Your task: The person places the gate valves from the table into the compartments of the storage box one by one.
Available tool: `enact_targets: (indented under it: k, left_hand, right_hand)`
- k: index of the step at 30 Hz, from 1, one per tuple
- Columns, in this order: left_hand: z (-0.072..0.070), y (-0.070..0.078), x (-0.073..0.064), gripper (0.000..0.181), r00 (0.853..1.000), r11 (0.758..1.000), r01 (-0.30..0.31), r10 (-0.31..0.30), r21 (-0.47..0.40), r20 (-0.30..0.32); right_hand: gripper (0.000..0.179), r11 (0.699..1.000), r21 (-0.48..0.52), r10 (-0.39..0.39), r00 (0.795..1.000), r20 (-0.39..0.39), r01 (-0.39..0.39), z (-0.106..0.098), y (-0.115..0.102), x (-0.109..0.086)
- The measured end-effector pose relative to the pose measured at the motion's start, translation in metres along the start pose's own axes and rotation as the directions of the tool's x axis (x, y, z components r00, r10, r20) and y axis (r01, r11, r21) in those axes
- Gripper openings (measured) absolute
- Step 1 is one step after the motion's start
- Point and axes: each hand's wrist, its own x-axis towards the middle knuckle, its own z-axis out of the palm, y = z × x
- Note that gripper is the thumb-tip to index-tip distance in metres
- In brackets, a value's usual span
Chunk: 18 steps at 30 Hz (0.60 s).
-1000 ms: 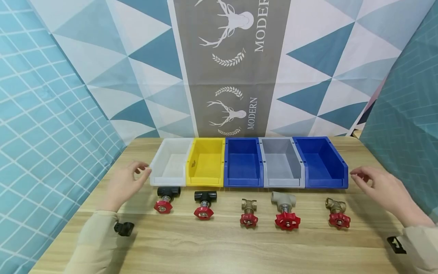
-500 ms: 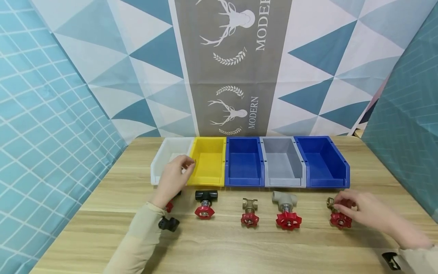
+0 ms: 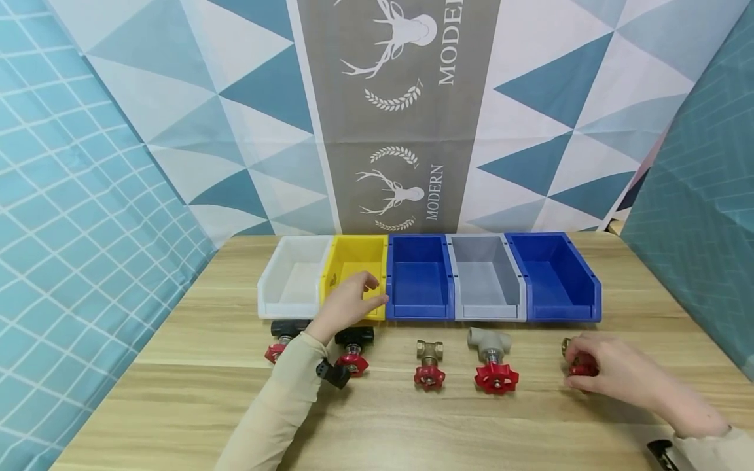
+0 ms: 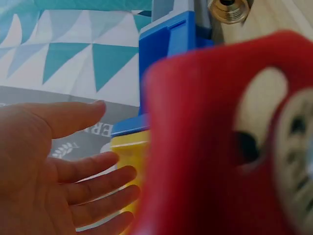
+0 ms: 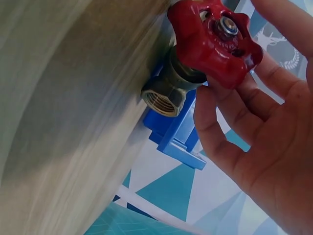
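At lower right, the brass valve [image 5: 210,54] is partly hidden by the right hand [image 3: 618,373] (whether gripped cannot be told), while at centre the left hand [image 3: 347,302] is held unclenched.

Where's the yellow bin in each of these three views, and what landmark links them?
Head: yellow bin, left of and below centre, partly behind the left hand.
Left wrist: lower left of centre, partly hidden by fingertips and a red handwheel.
Right wrist: not in it.
Shared landmark: triangle-patterned cloth.
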Motion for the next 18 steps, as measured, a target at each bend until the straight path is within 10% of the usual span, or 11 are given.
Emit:
enact_targets:
  k: [18]
  left_hand:
    - [0.019, -0.020, 0.008, 0.023, 0.997, 0.998, -0.032, 0.036, -0.058, 0.073]
  right_hand:
    - [0.035, 0.998, 0.029, 0.047, 0.996, 0.082, -0.049, 0.002, -0.004, 0.002]
